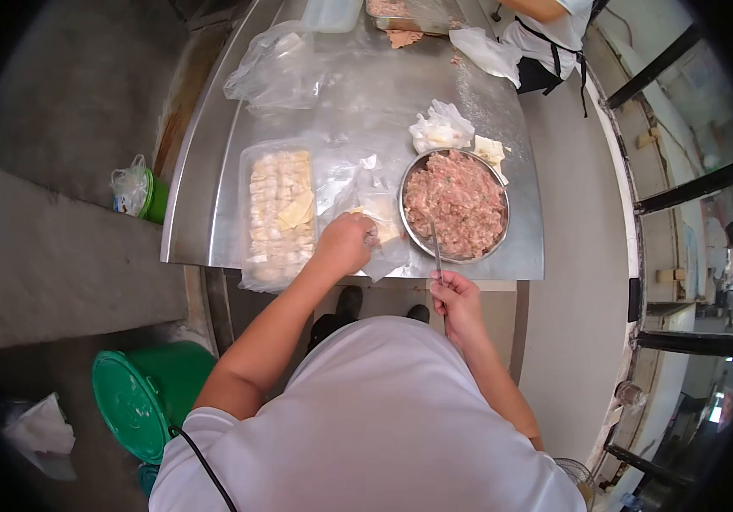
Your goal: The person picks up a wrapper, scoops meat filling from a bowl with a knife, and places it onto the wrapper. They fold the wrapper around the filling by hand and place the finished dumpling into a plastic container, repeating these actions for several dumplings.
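Note:
A round metal bowl (404, 224) full of pinkish minced meat (458, 203) stands near the front edge of the table. My right hand (458, 307) grips a thin metal utensil (437, 247), whose tip reaches into the near left part of the meat. To the left of the bowl, my left hand (347, 244) is curled closed over a plastic bag with pale dough wrappers (388, 229); what its fingers hold is hidden. Beside that hand lies a clear plastic tray (245, 183) lined with rows of filled dumplings (274, 243), with loose wrappers (298, 211) on top.
Behind the bowl are a crumpled white bag (441, 128) and a pale folded piece (491, 152). Farther back on the metal table (366, 85) lie a clear bag (274, 68) and a meat tray (413, 24). Another person (545, 38) stands back right. A green bucket (132, 401) is lower left.

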Available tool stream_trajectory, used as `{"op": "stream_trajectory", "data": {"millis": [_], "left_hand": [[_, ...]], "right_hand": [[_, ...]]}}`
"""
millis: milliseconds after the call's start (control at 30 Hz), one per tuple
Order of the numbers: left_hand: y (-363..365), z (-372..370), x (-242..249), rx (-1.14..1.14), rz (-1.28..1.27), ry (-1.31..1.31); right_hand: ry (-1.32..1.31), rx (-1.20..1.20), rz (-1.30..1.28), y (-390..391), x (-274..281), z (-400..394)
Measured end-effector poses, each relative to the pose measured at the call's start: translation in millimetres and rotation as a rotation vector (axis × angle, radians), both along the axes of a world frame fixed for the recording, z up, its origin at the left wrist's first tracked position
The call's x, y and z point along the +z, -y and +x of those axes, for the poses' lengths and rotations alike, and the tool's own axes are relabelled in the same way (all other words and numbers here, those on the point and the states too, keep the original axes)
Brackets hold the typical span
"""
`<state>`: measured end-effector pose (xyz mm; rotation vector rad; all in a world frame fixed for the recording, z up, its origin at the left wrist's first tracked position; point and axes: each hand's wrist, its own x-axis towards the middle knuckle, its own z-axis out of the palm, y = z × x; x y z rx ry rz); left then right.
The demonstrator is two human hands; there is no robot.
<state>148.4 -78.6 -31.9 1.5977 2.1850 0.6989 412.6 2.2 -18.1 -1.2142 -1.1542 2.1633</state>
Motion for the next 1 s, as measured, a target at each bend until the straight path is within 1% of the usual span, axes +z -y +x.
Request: {"op": "stream_trajectory", "data": {"millis": [100,200,300,400,433,467,500,567,600,700,800,900,1000], "left_hand": [[-7,9,0,0.145,-0.006,-0.009],[-15,16,14,0.075,0.038,-0.158],[-27,22,8,-0.036,0.051,-0.316],[-30,28,6,-0.054,-0.082,-0.26],[-31,29,2,0.012,-0.075,-0.245],[-31,29,-2,0.077,-0.068,-0.229],[-31,29,-6,0.143,-0.061,-0.213],[-32,25,-9,0.196,-0.094,-0.142],[-33,22,-9,0.222,-0.11,-0.106],[-30,19,-8,0.262,-0.116,-0.133],[-29,16,-6,0.21,-0.136,-0.129],[-33,10,-5,0.167,-0.192,-0.13],[-34,11,5,0.219,-0.231,-0.111]], "right_hand": [[-0.01,0.016,-0.008,-15,2,11],[0.003,0.059,-0.002,-24,4,17],[0.074,0.121,0.063,-27,8,17],[0.095,0.264,0.175,-27,17,0],[0.092,0.32,0.215,-27,21,-10],[0.088,0.381,0.308,-27,22,-20],[0.111,0.414,0.409,-27,11,-29],[0.154,0.476,0.613,-25,-20,-45],[0.23,0.47,0.624,-22,-22,-49],[0.384,0.511,1.043,-21,-33,-46],[0.481,0.562,0.982,-17,-35,-40],[0.489,0.513,0.998,-12,-32,-41],[0.536,0.486,0.991,-11,-30,-37]]}}
